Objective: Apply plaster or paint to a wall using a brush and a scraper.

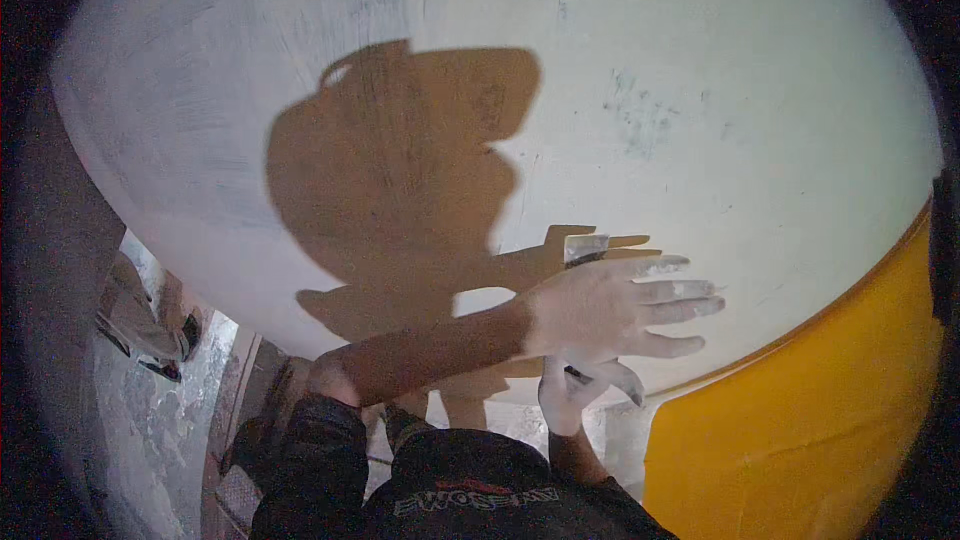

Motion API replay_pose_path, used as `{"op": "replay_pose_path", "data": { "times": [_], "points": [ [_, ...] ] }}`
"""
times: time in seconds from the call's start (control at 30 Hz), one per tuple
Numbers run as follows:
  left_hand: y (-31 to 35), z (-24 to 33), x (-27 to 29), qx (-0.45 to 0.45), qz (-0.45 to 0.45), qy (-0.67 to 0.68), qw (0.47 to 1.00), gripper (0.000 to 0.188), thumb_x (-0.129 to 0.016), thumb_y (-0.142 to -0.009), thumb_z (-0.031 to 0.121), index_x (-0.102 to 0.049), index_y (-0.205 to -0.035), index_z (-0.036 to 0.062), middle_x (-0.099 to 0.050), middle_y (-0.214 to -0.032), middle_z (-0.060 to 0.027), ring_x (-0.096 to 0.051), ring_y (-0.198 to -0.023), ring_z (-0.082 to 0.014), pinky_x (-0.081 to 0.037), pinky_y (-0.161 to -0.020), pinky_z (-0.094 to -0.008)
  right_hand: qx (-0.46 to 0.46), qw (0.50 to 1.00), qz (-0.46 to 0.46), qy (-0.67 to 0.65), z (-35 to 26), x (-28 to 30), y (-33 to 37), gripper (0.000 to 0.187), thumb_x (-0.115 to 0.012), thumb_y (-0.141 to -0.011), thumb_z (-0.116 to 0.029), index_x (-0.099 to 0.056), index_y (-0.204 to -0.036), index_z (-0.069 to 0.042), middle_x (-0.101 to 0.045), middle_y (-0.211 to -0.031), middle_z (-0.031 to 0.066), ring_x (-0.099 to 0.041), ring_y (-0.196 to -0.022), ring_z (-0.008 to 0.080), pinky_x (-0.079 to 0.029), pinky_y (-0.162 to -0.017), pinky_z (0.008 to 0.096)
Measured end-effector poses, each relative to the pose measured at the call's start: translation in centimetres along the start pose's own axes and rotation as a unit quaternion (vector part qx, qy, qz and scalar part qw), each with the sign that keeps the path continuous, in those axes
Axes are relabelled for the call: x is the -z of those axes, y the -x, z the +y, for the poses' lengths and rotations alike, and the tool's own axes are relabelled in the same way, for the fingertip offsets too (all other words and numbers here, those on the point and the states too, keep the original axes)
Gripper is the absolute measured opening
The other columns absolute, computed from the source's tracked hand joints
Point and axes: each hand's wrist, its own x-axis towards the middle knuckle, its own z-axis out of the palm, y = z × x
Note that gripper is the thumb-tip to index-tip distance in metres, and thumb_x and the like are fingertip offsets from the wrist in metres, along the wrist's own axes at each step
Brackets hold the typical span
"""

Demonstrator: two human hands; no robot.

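My left hand (632,308) reaches across from the left, fingers spread and open, in front of a pale wall (740,130). White dust or paste coats its fingers. Below its wrist, my right hand (570,402) is curled round a dark piece, seemingly the handle of what looks like a putty knife (587,246). The flat, light grey blade sticks up just above the left hand, with a dark part beneath it. My left hand hides the middle of the tool, so I cannot tell whether they touch.
The wall carries grey smears and dark specks, with the shadow of my head and arms on it. An orange-yellow panel (790,430) stands at the lower right. Another person's legs and shoes (150,325) show at the far left, on a whitish, stained floor (150,440).
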Motion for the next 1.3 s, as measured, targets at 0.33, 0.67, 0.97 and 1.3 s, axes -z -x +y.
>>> {"op": "replay_pose_path", "data": {
  "times": [0.33, 0.67, 0.97, 1.3],
  "points": [
    [2.1, -0.7, -2.7, 0.044, -0.036, 0.028, 0.998, 0.066, -0.055, -0.072, 0.059, -0.043, -0.123, 0.0198, -0.033, -0.139, -0.01, -0.029, -0.13, -0.0275, -0.022, -0.109, -0.0452, 0.073, 0.986, 0.042, 0.147, 3.1, -0.7, 1.3, 0.017, -0.057, -0.082, 0.001, -0.048, -0.096, -0.001, -0.056, -0.077, 0.0084, -0.053, -0.059, 0.0112, -0.042, -0.052, 0.0233],
    [2.2, -1.0, -2.6, 0.05, -0.029, 0.05, 0.997, 0.066, -0.055, -0.072, 0.06, -0.043, -0.123, 0.0192, -0.032, -0.14, -0.0105, -0.031, -0.129, -0.0275, -0.022, -0.109, -0.0447, 0.01, 0.999, 0.034, 0.013, 5.6, -0.3, 1.8, 0.008, -0.056, -0.083, -0.007, -0.053, -0.08, 0.0, -0.055, -0.064, 0.0051, -0.05, -0.051, 0.0099, -0.037, -0.045, 0.0223],
    [2.2, -1.6, -2.5, 0.024, -0.031, 0.072, 0.997, 0.072, -0.057, -0.068, 0.064, -0.044, -0.123, 0.0186, -0.032, -0.14, -0.0125, -0.031, -0.129, -0.0296, -0.021, -0.109, -0.0459, 0.028, 0.998, 0.054, 0.014, 6.8, 1.0, 3.2, 0.005, -0.054, -0.082, -0.005, -0.055, -0.08, -0.001, -0.055, -0.063, 0.0042, -0.051, -0.056, 0.0092, -0.04, -0.049, 0.0233],
    [2.1, -1.9, -1.6, -0.008, 0.012, 0.104, 0.995, 0.072, -0.055, -0.07, 0.065, -0.044, -0.125, 0.018, -0.033, -0.139, -0.0133, -0.03, -0.129, -0.0296, -0.021, -0.109, -0.0465, 0.0, 0.998, 0.05, 0.037, 5.5, 1.3, 2.7, 0.004, -0.054, -0.082, -0.005, -0.055, -0.082, -0.001, -0.055, -0.064, 0.0042, -0.051, -0.057, 0.0095, -0.04, -0.05, 0.0235]
  ]
}}
